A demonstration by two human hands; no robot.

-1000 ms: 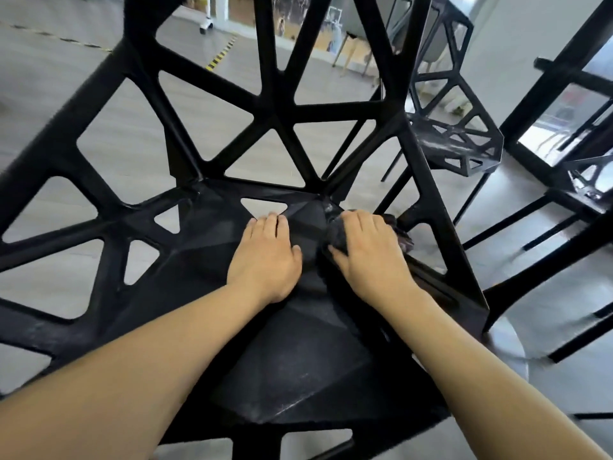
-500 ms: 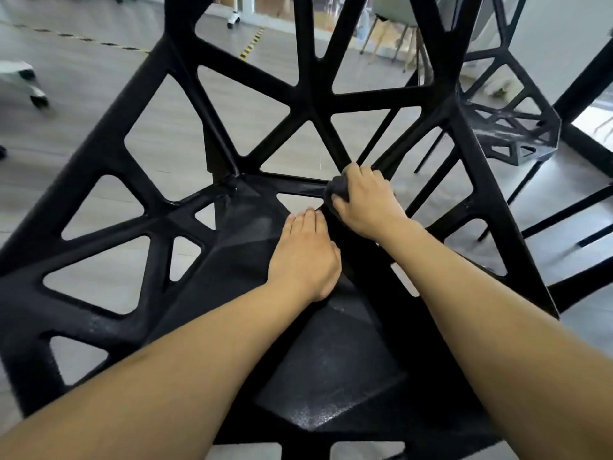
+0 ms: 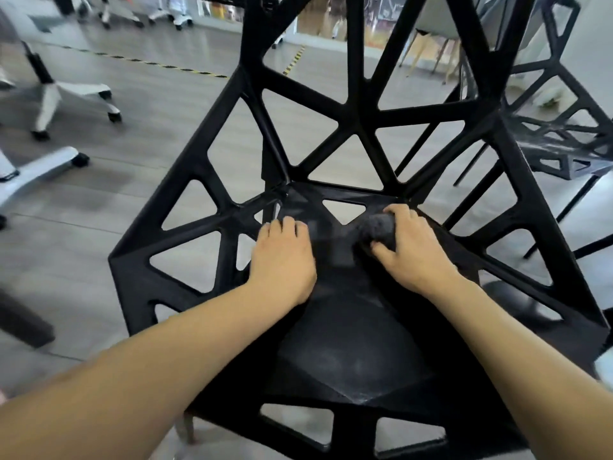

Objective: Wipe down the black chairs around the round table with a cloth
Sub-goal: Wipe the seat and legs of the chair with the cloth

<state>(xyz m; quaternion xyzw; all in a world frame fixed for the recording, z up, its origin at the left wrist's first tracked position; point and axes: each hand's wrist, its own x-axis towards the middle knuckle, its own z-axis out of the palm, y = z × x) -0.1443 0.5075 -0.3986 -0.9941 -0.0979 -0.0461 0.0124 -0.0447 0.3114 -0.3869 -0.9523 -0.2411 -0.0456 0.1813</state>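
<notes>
A black chair [image 3: 358,356] with a frame of triangular openings fills the view, its seat below me and its backrest rising at the far side. My right hand [image 3: 411,250] grips a dark grey cloth [image 3: 378,227] bunched against the back right part of the seat, near where the seat meets the backrest. My left hand [image 3: 282,260] rests palm down on the seat to the left of it, fingers curled downward at the tips onto the surface, holding nothing.
A second black lattice chair [image 3: 564,144] stands at the right. White office-chair bases on castors [image 3: 59,97] stand on the grey wood floor at the left. A dark round base [image 3: 517,300] lies on the floor under the chair's right side.
My right hand has slid the cloth back from the seat's rear edge toward the right. My left hand shifted left on the seat. The view has swung so more floor shows at the left.
</notes>
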